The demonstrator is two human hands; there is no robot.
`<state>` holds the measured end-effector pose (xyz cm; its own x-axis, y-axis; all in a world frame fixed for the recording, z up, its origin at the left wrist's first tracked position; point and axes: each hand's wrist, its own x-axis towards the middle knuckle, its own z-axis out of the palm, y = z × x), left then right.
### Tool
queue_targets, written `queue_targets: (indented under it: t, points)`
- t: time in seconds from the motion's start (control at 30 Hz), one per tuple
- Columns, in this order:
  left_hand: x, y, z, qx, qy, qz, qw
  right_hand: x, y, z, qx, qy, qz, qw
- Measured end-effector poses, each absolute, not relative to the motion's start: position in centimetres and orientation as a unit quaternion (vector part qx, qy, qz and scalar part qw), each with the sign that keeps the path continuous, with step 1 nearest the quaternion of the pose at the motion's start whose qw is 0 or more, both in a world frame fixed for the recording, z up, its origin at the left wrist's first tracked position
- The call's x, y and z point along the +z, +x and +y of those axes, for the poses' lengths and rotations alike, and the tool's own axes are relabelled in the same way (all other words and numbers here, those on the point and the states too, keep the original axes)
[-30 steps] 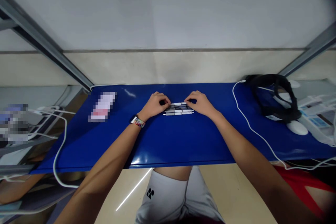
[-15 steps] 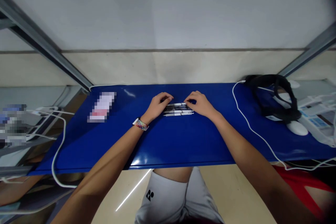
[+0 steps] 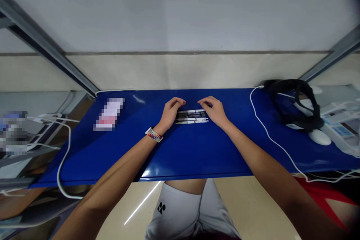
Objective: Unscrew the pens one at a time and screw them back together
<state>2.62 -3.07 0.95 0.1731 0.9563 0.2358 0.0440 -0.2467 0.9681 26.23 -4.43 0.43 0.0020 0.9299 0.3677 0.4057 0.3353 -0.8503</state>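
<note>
Several white-and-black pens (image 3: 192,120) lie side by side in a compact row on the blue tabletop (image 3: 194,150), pointing left to right. My left hand (image 3: 170,112) rests at their left end, its fingers bent over toward the right and holding nothing that I can see. At the right end is my right hand (image 3: 213,109), fingers curved inward with a gap to the thumb, also without anything in its grasp. Both hands partly cover the pen ends, so whether they touch them is hard to make out. A patterned band (image 3: 154,134) circles my left wrist.
A blurred-out phone-like rectangle (image 3: 109,114) lies at the left. To the right sit a black head strap (image 3: 302,120), a white rounded device (image 3: 320,137) and a white cable (image 3: 264,135). Another cable (image 3: 59,165) hangs at the left edge. A wall (image 3: 180,71) stands behind.
My fingertips have lifted off the back of the pen row and moved slightly farther back. Both hands have shifted a little; the pens lie almost as before.
</note>
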Motion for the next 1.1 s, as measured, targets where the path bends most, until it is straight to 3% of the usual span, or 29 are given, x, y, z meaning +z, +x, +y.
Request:
queue_targets:
  t: [0.3,1.1]
  points:
    - [0.6,3.3,-3.6,0.523,0.584,0.409,0.467,-0.3,24.4,-5.1,0.37,-0.504,-0.509,0.592]
    - [0.0,4.1,-3.7,0.559,0.538,0.395,0.493,-0.2,23.0,-6.0,0.334,-0.51,-0.546,0.574]
